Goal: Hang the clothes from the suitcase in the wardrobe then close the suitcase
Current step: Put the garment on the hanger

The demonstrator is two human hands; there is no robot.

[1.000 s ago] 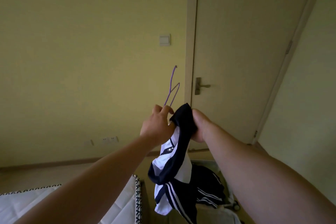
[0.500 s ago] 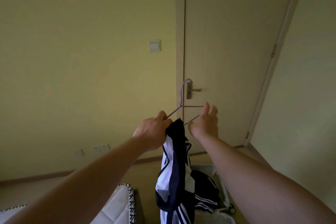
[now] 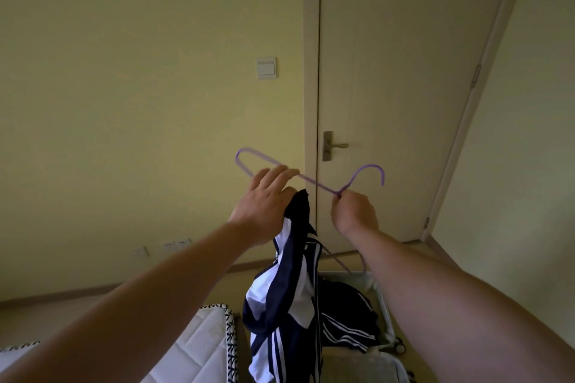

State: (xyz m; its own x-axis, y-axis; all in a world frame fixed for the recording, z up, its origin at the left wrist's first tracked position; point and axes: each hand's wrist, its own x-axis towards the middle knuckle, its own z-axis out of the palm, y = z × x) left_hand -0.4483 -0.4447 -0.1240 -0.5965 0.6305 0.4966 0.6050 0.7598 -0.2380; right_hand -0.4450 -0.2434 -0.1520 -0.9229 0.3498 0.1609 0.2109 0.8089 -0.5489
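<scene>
**Hanger in both hands, jacket bunched under the left**

Right hand (image 3: pixel 354 213), centre of frame: fingers (image 3: pixel 343 197) clenched, pinching the purple hanger (image 3: pixel 314 183) at its neck, just below the hook. The hook curves off to the right, in front of the door (image 3: pixel 404 87). Left hand (image 3: pixel 264 205): fingers (image 3: pixel 280 172) stretched over the hanger's upper wire, with the collar end of the navy-and-white jacket (image 3: pixel 280 298) gripped underneath. The hanger is tilted, its shoulder loop up left, and its lower part pokes out behind the jacket. The jacket hangs straight down from the left hand, lower centre.

Below it, lower right, is the open suitcase (image 3: pixel 382 305), with dark striped clothes (image 3: pixel 345 311) inside. White quilted bed (image 3: pixel 202 345) at lower left. Light switch (image 3: pixel 266 68) on the wall, left of the door.
</scene>
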